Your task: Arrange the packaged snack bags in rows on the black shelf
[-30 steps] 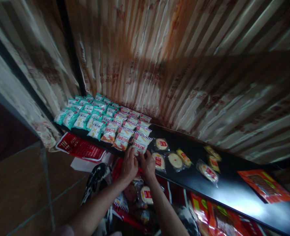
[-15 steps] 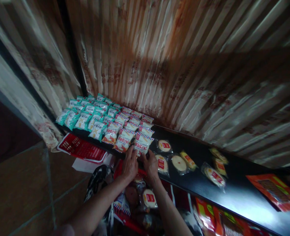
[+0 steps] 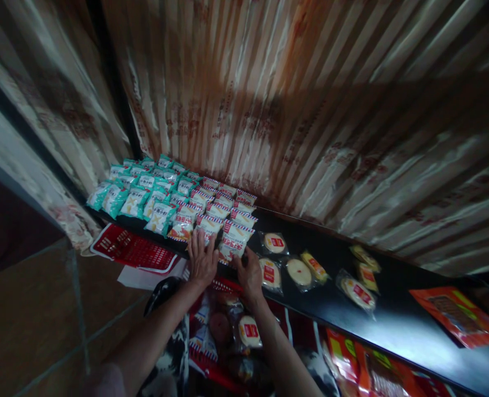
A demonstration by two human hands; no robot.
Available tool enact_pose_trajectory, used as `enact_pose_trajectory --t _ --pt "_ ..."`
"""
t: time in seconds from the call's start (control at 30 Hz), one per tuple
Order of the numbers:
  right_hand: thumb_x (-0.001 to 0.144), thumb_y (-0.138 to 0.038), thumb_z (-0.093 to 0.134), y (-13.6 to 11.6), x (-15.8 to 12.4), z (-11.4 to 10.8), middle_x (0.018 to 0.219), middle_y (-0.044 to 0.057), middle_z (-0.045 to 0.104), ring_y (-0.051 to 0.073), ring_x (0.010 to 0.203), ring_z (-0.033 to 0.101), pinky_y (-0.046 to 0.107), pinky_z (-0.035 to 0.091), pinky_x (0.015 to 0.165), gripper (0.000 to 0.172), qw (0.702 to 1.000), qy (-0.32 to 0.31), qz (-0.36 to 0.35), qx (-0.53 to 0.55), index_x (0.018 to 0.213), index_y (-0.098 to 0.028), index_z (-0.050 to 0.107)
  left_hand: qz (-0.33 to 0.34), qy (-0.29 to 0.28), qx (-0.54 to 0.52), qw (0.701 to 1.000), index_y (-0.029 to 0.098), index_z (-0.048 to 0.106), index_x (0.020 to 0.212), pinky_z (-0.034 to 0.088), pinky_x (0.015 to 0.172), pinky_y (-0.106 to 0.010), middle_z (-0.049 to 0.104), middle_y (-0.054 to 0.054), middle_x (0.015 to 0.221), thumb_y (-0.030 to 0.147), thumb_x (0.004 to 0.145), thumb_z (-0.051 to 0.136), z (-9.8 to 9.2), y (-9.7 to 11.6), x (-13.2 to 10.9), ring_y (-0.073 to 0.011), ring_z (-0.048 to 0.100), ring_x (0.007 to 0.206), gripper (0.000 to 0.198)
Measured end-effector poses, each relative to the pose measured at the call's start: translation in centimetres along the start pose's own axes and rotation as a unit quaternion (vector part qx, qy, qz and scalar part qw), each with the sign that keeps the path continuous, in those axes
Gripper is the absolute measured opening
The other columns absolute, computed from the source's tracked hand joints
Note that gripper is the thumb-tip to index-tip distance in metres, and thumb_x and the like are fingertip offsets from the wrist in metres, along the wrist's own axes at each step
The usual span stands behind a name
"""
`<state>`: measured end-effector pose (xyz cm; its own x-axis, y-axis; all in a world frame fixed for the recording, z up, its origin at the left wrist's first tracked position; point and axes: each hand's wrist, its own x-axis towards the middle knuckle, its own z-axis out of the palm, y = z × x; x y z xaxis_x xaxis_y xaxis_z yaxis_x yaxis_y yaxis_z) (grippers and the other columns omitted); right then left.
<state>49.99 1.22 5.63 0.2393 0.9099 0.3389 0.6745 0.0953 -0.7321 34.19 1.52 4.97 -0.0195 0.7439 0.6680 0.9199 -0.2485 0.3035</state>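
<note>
Red-and-white snack packets with striped edges stand in overlapping rows on a black shelf (image 3: 298, 242). My left hand (image 3: 203, 263) is open, its fingers spread flat over the lower part of a front packet (image 3: 210, 221). At the right end of that row, my right hand (image 3: 249, 277) has its thumb and fingers at the lower right corner of another snack packet (image 3: 235, 237), which leans back on those behind. To the left are rows of teal-and-white snack packets (image 3: 135, 202). Just right of my right hand lies a round wrapped cake (image 3: 270, 274).
More wrapped round cakes (image 3: 299, 272) and small yellow packets (image 3: 367, 277) lie along the shelf, with an orange bag (image 3: 460, 315) at the right. Below are a red basket (image 3: 122, 245) and a container with wrapped cakes (image 3: 249, 332). A pleated curtain (image 3: 244, 110) hangs behind the shelf.
My left hand has moved left, from the rightmost front packet onto the packet beside it, and its fingers have spread. My right hand stays at the rightmost packet. The view has shifted slightly.
</note>
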Motion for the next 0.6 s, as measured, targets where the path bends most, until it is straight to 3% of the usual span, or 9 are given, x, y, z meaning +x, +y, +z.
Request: enact_pose_trajectory --t 0.17,0.4,0.6 --pt "0.081 -0.045 0.050 0.6 0.2 0.2 0.109 0.017 0.066 0.028 0.099 0.058 0.044 0.046 0.087 0.048 1.000 -0.021 -0.017 0.004 0.115 -0.013 0.061 0.025 -0.004 0.004 1.000 0.018 0.025 0.147 0.025 0.111 -0.057 0.006 -0.015 0.157 0.025 0.094 0.041 0.9 -0.3 0.5 -0.0325 0.009 0.144 0.056" --pt "0.083 -0.042 0.048 0.4 0.1 0.7 0.110 0.017 0.064 0.029 0.103 0.056 0.047 0.044 0.092 0.042 1.000 -0.018 -0.016 -0.003 0.110 -0.014 0.063 0.022 -0.007 0.014 1.000 0.018 0.025 0.147 0.022 0.112 -0.056 0.008 -0.016 0.156 0.030 0.093 0.043 1.5 -0.1 0.5 -0.0331 0.010 0.144 0.058" --pt "0.079 -0.048 0.054 0.0 -0.2 0.7 0.117 0.018 0.061 0.030 0.108 0.055 0.048 0.043 0.095 0.055 1.000 -0.004 0.017 0.025 0.120 -0.012 0.057 0.018 -0.005 0.004 1.000 0.017 0.026 0.147 0.019 0.113 -0.057 0.009 -0.016 0.156 0.038 0.091 0.047 1.6 -0.1 0.3 -0.0340 0.011 0.143 0.063"
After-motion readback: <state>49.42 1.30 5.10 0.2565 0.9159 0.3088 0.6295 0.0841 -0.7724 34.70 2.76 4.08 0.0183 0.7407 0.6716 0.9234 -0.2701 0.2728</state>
